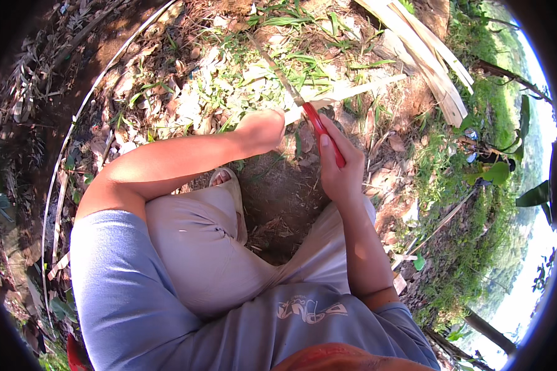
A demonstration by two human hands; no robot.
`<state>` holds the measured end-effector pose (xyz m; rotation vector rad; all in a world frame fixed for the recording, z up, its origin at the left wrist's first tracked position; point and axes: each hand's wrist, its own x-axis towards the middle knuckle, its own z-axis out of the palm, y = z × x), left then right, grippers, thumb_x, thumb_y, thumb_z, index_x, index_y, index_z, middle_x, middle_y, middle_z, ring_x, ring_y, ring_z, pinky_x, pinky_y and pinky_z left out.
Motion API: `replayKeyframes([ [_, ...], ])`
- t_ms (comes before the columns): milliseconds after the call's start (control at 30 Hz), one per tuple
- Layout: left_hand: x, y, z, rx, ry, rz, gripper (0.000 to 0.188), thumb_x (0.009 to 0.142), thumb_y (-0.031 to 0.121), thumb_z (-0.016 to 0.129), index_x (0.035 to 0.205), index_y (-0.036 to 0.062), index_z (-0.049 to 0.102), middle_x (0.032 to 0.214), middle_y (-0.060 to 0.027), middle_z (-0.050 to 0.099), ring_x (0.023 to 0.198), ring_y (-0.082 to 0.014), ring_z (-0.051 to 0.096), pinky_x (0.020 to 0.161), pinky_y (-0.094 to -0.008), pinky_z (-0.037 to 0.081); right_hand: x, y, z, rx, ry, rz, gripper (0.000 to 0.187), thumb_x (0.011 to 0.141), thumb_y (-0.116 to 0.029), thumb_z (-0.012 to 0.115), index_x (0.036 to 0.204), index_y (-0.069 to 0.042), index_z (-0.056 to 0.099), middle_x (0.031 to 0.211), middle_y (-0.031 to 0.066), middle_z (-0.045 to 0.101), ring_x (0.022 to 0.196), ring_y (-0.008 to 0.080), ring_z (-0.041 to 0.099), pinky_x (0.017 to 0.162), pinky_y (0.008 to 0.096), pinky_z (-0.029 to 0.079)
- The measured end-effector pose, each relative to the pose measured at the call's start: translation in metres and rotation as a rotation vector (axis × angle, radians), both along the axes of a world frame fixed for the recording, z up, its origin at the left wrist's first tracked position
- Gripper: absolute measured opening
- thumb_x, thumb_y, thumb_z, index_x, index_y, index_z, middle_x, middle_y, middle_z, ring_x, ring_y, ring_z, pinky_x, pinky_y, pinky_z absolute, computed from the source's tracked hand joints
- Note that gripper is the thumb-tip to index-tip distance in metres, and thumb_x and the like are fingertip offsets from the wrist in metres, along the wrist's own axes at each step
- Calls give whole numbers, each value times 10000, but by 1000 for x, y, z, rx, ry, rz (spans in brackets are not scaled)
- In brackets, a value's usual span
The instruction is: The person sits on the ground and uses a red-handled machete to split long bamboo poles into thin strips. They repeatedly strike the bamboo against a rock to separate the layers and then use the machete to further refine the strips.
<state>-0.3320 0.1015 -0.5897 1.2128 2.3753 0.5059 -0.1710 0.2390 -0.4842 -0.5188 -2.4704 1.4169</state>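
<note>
My right hand (pixel 345 166) is wrapped round the red handle of a long knife (pixel 317 122), with the thumb lying along the handle. Its narrow, darkened blade points up and to the left, away from me. My left hand (pixel 261 131) is closed on the near end of a pale, flat wooden strip (pixel 365 88), probably split bamboo. From that fist the strip runs off to the upper right. The base of the blade crosses the strip just beyond my left fingers; whether it cuts into the wood I cannot tell.
Several long pale split strips (pixel 422 55) lie at the upper right. Dry leaves and grass (pixel 210 86) cover the ground ahead. A long thin pale strip (pixel 74 117) curves along the left side. My sandalled foot (pixel 234 198) is below my left forearm. Green slope falls away at right.
</note>
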Motion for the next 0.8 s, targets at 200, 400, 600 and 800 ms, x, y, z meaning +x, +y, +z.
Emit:
replayKeyframes([
  [200,-21,1,1,-66,4,36,292,994,197,546,1026,-79,636,937,-305,710,909,-463,717,854,-540,571,-38,2,-53,-42,174,-1,368,1043,-137,615,1383,-9,671,994,162,777,827,113,686,763,298,545],
  [400,-76,-20,-22,-69,168,115,276,975,219,560,1009,-42,642,927,-268,726,864,-439,728,782,-529,586,90,5,21,55,-68,38,411,1032,-86,594,1434,-5,629,825,78,707,681,77,589,646,242,464],
  [600,-75,-19,-29,-88,229,96,316,985,253,584,1045,-57,597,888,-270,718,828,-444,721,751,-545,581,155,7,62,123,-121,67,420,1025,-63,577,1435,13,623,825,81,704,649,93,588,631,238,456],
  [800,-9,-2,3,-88,95,-30,260,1016,179,485,1020,-58,593,905,-286,718,866,-463,727,790,-543,580,28,0,11,12,-6,-23,385,1051,-142,610,1415,-26,655,848,76,729,668,79,585,631,259,479],
])
